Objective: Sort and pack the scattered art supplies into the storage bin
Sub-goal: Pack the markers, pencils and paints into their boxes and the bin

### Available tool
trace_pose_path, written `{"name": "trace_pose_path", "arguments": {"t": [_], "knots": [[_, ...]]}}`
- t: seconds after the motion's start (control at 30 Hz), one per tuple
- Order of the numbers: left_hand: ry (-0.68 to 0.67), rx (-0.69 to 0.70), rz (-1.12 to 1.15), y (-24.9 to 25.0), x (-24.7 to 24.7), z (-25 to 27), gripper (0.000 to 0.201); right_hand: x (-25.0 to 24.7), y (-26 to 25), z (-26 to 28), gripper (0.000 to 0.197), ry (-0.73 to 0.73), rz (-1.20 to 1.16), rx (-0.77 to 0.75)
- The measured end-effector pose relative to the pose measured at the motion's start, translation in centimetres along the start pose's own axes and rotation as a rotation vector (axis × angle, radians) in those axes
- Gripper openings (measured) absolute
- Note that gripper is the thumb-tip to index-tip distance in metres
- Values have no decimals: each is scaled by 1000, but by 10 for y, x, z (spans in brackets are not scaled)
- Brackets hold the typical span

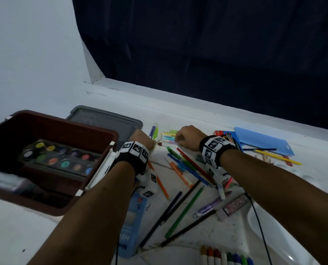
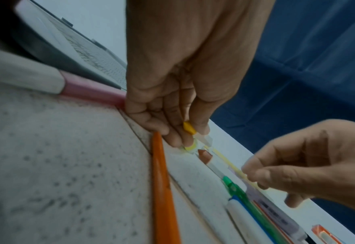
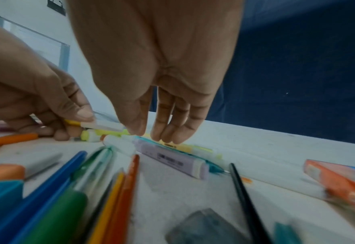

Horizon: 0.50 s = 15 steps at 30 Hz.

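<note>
The brown storage bin (image 1: pixel 63 125) stands at the left with a watercolour palette (image 1: pixel 60 155) inside. Both hands meet at a cluster of pastel highlighters (image 1: pixel 168 135) in the middle of the table. My left hand (image 2: pixel 191 137) pinches a white marker with a yellow tip (image 2: pixel 190 128) between thumb and fingers, low over the table. My right hand (image 3: pixel 149 133) points its fingers down, and their tips touch the highlighters beside a purple highlighter (image 3: pixel 172 158). It grips nothing that I can see.
A grey lid (image 1: pixel 109 119) lies behind the bin. Coloured pens and pencils (image 1: pixel 189 167) are spread under my right forearm. An orange pen (image 2: pixel 162 189) lies by my left hand. A blue folder (image 1: pixel 264 138) lies far right, and crayons (image 1: pixel 226 257) and a blue box (image 1: pixel 132 222) lie near me.
</note>
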<state>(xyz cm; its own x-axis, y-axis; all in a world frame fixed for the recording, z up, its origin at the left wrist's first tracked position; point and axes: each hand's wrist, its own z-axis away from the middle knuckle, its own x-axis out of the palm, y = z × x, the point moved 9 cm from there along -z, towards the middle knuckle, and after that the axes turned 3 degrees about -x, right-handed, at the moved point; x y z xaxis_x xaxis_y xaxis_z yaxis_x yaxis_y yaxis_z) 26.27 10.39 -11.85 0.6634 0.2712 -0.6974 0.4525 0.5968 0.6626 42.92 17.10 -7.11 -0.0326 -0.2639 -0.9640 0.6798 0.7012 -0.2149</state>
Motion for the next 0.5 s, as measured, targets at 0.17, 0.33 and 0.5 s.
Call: {"name": "trace_pose_path", "arguments": {"t": [0.17,0.33,0.5], "knots": [[31,-7,18,-2,0,2,29,10,-15,-18,14,-27,26,-8],[41,-21,46,-2,1,4,28,17,-20,-23,14,-48,102,-31],[68,-16,60,-1,2,4,21,18,-22,-15,17,-39,104,-26]]}}
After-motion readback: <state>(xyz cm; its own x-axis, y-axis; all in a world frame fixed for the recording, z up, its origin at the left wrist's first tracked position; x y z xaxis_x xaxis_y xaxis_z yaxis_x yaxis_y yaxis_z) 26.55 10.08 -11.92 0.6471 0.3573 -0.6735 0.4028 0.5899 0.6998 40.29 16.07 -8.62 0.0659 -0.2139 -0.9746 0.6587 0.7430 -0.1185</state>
